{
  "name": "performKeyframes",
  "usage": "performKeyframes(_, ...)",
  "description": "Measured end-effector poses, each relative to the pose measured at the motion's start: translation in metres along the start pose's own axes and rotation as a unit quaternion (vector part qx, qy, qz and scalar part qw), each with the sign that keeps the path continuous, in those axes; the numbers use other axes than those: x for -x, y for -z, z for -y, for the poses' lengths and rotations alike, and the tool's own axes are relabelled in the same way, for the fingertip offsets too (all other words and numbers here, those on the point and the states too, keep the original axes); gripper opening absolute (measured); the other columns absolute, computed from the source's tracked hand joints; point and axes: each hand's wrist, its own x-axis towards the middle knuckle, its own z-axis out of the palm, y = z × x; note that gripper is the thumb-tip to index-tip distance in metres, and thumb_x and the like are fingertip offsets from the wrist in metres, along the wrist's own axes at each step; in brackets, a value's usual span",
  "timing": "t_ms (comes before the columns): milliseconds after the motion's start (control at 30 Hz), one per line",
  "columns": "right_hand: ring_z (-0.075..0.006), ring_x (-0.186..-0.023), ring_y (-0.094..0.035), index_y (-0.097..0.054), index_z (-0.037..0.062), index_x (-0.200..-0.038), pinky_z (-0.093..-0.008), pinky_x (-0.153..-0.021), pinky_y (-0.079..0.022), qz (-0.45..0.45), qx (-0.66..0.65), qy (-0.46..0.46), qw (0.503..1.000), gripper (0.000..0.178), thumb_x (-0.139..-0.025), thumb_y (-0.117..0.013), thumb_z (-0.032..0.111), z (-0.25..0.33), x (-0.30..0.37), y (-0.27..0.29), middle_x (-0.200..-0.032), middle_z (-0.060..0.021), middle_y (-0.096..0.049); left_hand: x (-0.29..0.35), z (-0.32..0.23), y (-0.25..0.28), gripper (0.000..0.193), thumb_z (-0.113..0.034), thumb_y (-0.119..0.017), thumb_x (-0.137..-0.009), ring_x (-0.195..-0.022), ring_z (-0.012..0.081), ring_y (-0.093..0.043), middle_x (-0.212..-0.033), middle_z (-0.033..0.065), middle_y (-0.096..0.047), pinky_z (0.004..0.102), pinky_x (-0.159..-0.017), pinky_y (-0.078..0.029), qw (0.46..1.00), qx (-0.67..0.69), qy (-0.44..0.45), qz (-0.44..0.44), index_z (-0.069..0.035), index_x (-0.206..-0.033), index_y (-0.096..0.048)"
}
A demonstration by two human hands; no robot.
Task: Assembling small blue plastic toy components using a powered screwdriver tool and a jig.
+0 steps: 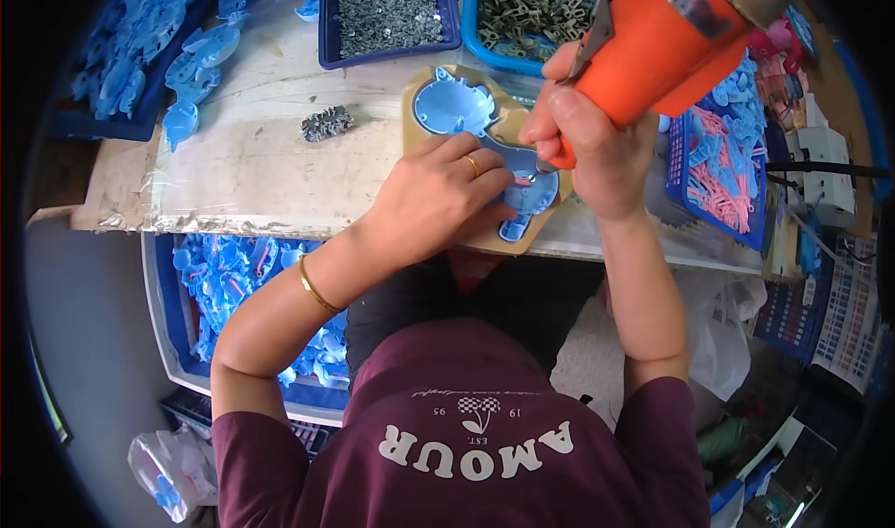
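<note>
My right hand (pixel 597 137) is wrapped around a large orange power screwdriver (pixel 653 48) with a metal lever along its side. The driver is tilted, and its tip comes down on a light-blue plastic shell (pixel 536 197) beside a small pink piece (pixel 525 180). My left hand (pixel 436 188) bends over the same shell and holds it down, with some fingertips hidden. This shell sits in a tan fixture board (pixel 419 85). A rounded light-blue shell part (pixel 454 106) lies in the board's far end.
Behind the board stand a dark-blue bin of small metal pieces (pixel 325 25) and a blue basket of metal clips (pixel 474 29). A metal cluster (pixel 327 123) lies left. Blue shells fill a tub (pixel 160 295) below the table edge; a basket (pixel 680 155) at right holds pink and blue parts.
</note>
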Motion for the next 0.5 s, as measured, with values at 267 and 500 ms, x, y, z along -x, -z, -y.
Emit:
performKeyframes(267,-0.0094,-0.051,-0.055,-0.059,-0.0030,-0.101,-0.0221,-0.049,-0.046,-0.022,0.012,0.016,1.000,0.020,-0.090,-0.059,0.013,-0.005,0.003,-0.001,-0.066,-0.0067,-0.061,-0.002,-0.001,0.002,0.023,-0.028,-0.076,-0.081,-0.094,0.0218,-0.062,-0.096,0.0019,-0.065,0.0347,-0.084,-0.053,1.000,0.003,0.001,0.008,-0.011,-0.094,-0.068)
performKeyframes(500,-0.0102,-0.060,-0.058,-0.059,-0.0041,-0.111,-0.0250,-0.059,-0.049,0.011,-0.025,-0.037,0.999,0.026,-0.096,-0.062,0.017,0.005,-0.004,0.002,-0.070,-0.0052,-0.061,-0.001,-0.004,0.005,0.025,-0.025,-0.077,-0.081,-0.099,0.0218,-0.063,-0.104,0.0022,-0.068,0.0342,-0.085,-0.054,1.000,0.002,0.006,0.002,-0.010,-0.100,-0.069)
